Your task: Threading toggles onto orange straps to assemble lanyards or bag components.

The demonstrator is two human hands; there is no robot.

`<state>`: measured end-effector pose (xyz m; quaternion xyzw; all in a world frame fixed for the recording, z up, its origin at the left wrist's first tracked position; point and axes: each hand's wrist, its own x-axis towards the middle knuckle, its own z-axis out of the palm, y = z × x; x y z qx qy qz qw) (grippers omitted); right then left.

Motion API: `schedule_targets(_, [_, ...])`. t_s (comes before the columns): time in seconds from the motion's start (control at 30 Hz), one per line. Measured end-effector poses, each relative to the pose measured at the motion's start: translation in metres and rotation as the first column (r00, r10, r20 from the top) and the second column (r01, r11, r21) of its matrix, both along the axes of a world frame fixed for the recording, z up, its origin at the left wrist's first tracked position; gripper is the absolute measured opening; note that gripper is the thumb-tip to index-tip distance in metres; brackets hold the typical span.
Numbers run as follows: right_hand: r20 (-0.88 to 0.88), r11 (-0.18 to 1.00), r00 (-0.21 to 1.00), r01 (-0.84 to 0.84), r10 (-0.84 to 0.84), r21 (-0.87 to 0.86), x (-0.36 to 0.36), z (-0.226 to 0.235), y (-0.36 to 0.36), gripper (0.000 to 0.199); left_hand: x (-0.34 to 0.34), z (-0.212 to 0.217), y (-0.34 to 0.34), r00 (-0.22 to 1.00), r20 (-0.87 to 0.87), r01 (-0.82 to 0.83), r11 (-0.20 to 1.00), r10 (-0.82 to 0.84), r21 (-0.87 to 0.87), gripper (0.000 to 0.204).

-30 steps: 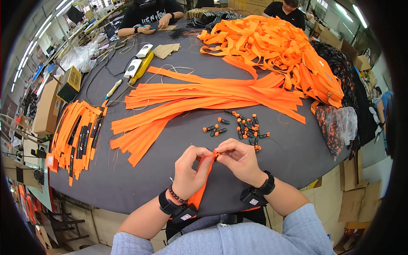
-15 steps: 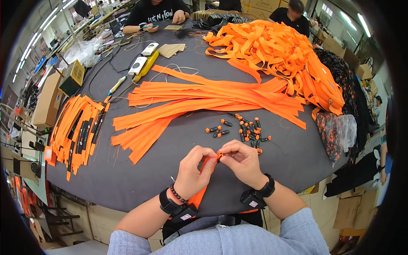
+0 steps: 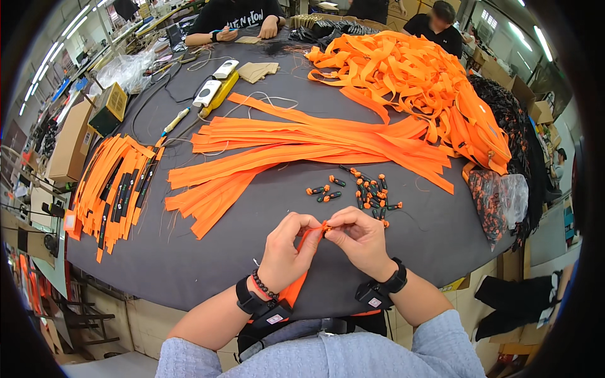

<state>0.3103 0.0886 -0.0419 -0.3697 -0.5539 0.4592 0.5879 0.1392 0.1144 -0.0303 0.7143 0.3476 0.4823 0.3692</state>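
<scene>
Both hands had scarcely shifted over the last second, left hand (image 3: 287,251) and right hand (image 3: 358,239) pinched shut together on the strap (image 3: 307,238) end just above the bench (image 3: 189,264), pulls (image 3: 368,189) lying beyond, suggesting fiddly threading underway.

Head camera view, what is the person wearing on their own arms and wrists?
Both forearms are bare below pushed-up light grey-blue sleeves. The left hand has a dark beaded bracelet and a black strap with a small boxy black unit bearing a white label. The right hand has a matching black strap and unit.
</scene>
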Motion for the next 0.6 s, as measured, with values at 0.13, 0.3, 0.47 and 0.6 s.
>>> schedule_targets(0.13, [0.013, 1.0, 1.0, 0.022, -0.022, 0.004, 0.0005, -0.001, -0.0002, 0.017, -0.0002, 0.0006, -0.0004, 1.0, -0.013, 0.019, 1.0, -0.019, -0.013, 0.011])
schedule_targets(0.3, [0.059, 0.999, 0.998, 0.025, -0.027, 0.034, 0.0006, -0.0006, 0.0001, 0.018, -0.0012, 0.0002, -0.001, 1.0, -0.023, 0.015, 1.0, -0.015, 0.004, 0.011])
schedule_targets(0.47, [0.093, 0.998, 0.995, 0.039, -0.044, 0.047, 0.0011, -0.0024, 0.0006, 0.019, -0.0023, -0.0027, 0.0008, 1.0, 0.007, 0.023, 0.999, -0.023, -0.032, 0.012])
schedule_targets(0.6, [0.119, 0.998, 0.992, 0.037, -0.043, 0.054, 0.0019, -0.0023, 0.0009, 0.019, -0.0021, -0.0024, 0.0009, 0.999, 0.033, 0.032, 0.993, -0.028, -0.117, 0.017])
